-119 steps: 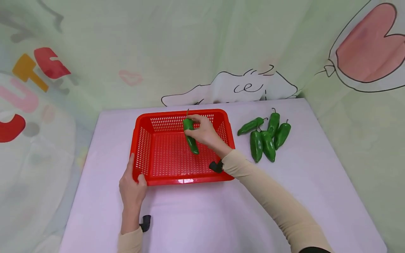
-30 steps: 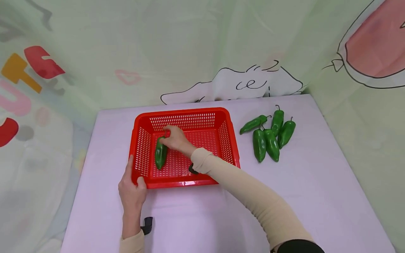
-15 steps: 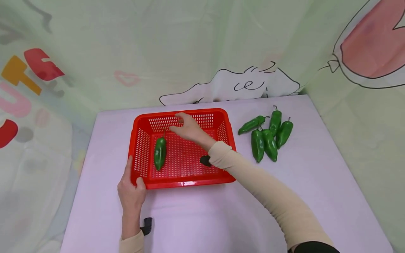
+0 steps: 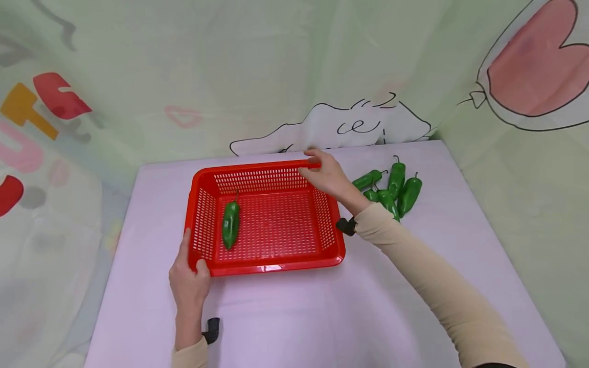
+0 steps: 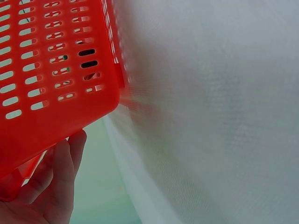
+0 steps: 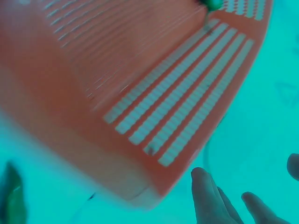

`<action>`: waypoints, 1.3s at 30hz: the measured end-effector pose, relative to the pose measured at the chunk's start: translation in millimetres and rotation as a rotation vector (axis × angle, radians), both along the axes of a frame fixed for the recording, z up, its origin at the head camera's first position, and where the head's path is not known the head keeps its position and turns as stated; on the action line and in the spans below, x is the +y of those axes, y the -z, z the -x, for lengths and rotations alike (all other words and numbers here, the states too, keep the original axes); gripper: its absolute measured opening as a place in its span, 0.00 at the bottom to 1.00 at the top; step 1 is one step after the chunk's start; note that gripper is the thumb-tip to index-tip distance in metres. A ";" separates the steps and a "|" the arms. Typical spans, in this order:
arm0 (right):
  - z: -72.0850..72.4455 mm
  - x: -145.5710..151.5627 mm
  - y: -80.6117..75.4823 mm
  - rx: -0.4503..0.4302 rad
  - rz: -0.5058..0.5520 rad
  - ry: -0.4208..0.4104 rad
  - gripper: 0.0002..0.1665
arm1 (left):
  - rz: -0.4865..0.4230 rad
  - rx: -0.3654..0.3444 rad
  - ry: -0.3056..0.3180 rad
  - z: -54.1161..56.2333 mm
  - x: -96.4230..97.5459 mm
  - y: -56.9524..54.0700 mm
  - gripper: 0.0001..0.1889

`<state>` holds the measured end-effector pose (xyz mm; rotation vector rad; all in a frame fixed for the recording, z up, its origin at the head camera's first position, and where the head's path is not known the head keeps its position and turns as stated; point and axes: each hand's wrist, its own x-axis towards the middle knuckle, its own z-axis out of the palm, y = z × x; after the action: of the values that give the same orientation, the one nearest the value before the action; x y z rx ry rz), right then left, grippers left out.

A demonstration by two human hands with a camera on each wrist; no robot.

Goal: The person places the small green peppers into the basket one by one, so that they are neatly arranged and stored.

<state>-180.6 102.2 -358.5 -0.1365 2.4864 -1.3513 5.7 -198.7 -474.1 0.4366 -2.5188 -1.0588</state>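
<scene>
A red plastic basket (image 4: 271,267) with slotted walls sits on the table in the head view. My left hand (image 4: 188,281) grips its near left corner, thumb over the rim; the left wrist view shows those fingers (image 5: 63,163) under the rim. One green pepper (image 4: 231,225) lies in the basket's left part, stem toward the back. My right hand (image 4: 329,176) is over the basket's back right corner, thumb and fingers apart, holding nothing. In the right wrist view its fingers (image 6: 205,191) show beside the basket wall.
Several green peppers (image 4: 409,196) lie in a cluster on the table right of the basket, partly hidden by my right forearm. A pale cloth covers the table (image 4: 294,317). A printed curtain (image 4: 221,76) stands behind it.
My right hand carried the green pepper to the basket's left part, let go of it, and moved right to the back right corner. My left hand has stayed on the basket.
</scene>
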 end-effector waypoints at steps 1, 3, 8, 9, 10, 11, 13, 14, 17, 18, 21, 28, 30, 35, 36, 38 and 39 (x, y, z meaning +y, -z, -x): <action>0.3 7.5 1.2 0.004 -0.005 0.008 0.35 | -0.002 0.001 0.000 -0.3 -0.1 -0.3 0.39; 0.7 22.1 5.3 0.002 -0.016 0.030 0.35 | 0.000 0.000 0.002 -0.5 -0.3 -0.7 0.39; 0.0 56.3 16.3 -0.002 -0.075 0.082 0.35 | 0.001 0.002 0.002 -1.0 -0.2 -1.1 0.39; -0.7 63.0 17.6 -0.001 -0.087 0.088 0.35 | -0.001 0.002 0.004 -1.2 0.2 -1.1 0.39; -0.8 69.3 19.8 -0.002 -0.102 0.096 0.35 | -0.001 0.001 0.004 -1.5 0.2 -1.1 0.39; -1.5 75.5 21.4 -0.001 -0.114 0.102 0.35 | -0.001 -0.002 0.002 -1.8 0.3 -1.1 0.39; -3.5 87.3 24.4 0.001 -0.150 0.110 0.36 | 0.001 -0.010 0.003 -2.4 0.5 -1.0 0.39; -4.9 92.7 25.3 0.004 -0.167 0.115 0.36 | 0.000 -0.016 0.003 -2.8 0.4 -0.9 0.39; -8.2 108.5 28.1 0.019 -0.212 0.136 0.37 | 0.003 -0.024 0.000 -3.5 0.1 -0.9 0.39; -8.7 113.4 29.0 0.018 -0.212 0.148 0.37 | 0.004 -0.022 0.000 -3.4 -0.2 -1.1 0.39; -8.2 129.1 31.6 -0.014 -0.168 0.198 0.38 | 0.009 -0.011 0.001 -2.5 -0.2 -1.4 0.38; -1.0 163.0 42.6 -0.099 -0.093 0.344 0.39 | 0.016 0.008 0.006 0.4 -0.1 -0.5 0.38; 0.3 170.5 46.5 -0.102 -0.086 0.380 0.39 | 0.015 0.009 0.008 0.9 -0.2 0.0 0.38; 1.7 186.4 58.3 -0.127 -0.084 0.472 0.39 | 0.013 0.004 0.008 0.7 -0.3 0.6 0.38; 1.4 189.2 60.8 -0.127 -0.096 0.480 0.39 | 0.012 0.003 0.007 0.6 -0.3 0.6 0.38; 0.9 193.8 66.1 -0.116 -0.118 0.493 0.38 | 0.012 0.002 0.006 0.3 -0.5 0.4 0.38; 0.5 196.3 68.7 -0.110 -0.137 0.496 0.38 | 0.011 0.002 0.006 0.1 -0.5 0.4 0.38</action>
<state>-181.1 298.4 -427.2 0.6045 2.6055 -1.3028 5.6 -199.2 -474.4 0.4250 -2.5249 -1.0461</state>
